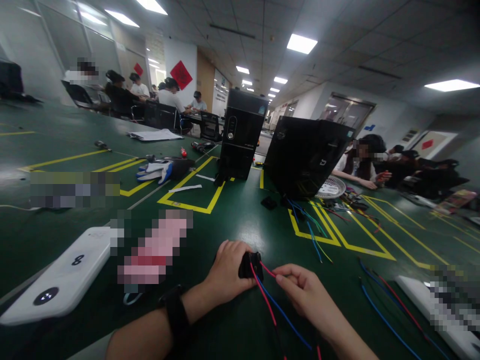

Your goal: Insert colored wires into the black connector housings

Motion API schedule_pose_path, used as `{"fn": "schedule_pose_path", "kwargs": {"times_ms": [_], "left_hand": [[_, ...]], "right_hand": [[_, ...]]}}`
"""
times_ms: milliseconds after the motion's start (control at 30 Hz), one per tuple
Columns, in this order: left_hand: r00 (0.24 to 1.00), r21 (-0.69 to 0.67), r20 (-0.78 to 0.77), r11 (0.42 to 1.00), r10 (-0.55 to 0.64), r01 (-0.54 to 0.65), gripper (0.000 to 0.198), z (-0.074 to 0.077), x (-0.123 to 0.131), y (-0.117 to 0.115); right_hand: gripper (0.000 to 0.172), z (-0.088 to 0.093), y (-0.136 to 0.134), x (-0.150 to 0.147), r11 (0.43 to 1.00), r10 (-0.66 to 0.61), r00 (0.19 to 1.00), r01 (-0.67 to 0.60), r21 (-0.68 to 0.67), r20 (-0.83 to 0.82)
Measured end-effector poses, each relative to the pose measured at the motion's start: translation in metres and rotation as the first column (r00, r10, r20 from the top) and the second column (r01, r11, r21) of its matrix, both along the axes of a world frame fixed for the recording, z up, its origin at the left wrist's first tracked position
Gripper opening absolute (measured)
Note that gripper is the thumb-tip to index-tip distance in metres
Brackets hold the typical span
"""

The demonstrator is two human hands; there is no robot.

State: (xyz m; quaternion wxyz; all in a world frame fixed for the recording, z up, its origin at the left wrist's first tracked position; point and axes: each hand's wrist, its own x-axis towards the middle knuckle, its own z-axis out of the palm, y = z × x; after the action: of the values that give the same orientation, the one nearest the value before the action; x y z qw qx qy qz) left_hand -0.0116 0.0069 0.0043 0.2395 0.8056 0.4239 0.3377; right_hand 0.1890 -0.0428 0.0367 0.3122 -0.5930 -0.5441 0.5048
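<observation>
Low in the middle of the head view, my left hand grips a small black block-shaped part with its fingers closed around the left side. A red wire and a blue wire run from the block toward me. My right hand pinches another red wire between thumb and fingertips, just right of the block; that wire's far end reaches the block. Where the wires enter the block is too small to make out. A black band circles my left wrist.
Two black computer cases stand across the green table. Loose blue and green wires lie at right, more wires nearer me. Work gloves, a white device and a pink blurred item lie left. A person sits beyond, right.
</observation>
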Motion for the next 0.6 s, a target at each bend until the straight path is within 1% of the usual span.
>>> {"fn": "schedule_pose_path", "kwargs": {"times_ms": [100,300,400,533,600], "left_hand": [[1.000,0.019,-0.007,1.000,-0.013,0.013,0.038,0.002,0.000,-0.001],[1.000,0.028,-0.005,1.000,-0.009,0.009,0.038,0.003,0.000,-0.001],[1.000,0.029,-0.009,1.000,-0.004,0.004,0.039,0.001,0.000,-0.001],[1.000,0.027,-0.010,1.000,-0.015,0.015,0.039,0.000,-0.001,0.000],[1.000,0.020,-0.015,1.000,-0.012,0.012,0.039,0.001,-0.001,0.000]], "right_hand": [[0.036,0.003,0.003,0.005,0.999,-0.040,0.998,0.040,0.009,0.040],[0.036,-0.002,0.006,0.011,0.998,-0.031,0.998,0.029,0.055,0.049],[0.037,-0.002,0.005,0.008,0.999,-0.021,1.000,0.021,0.038,-0.016],[0.037,0.001,0.000,-0.001,0.999,0.002,0.987,-0.008,-0.037,-0.158],[0.037,0.002,-0.002,-0.004,0.999,0.018,0.985,-0.027,-0.047,-0.174]]}}
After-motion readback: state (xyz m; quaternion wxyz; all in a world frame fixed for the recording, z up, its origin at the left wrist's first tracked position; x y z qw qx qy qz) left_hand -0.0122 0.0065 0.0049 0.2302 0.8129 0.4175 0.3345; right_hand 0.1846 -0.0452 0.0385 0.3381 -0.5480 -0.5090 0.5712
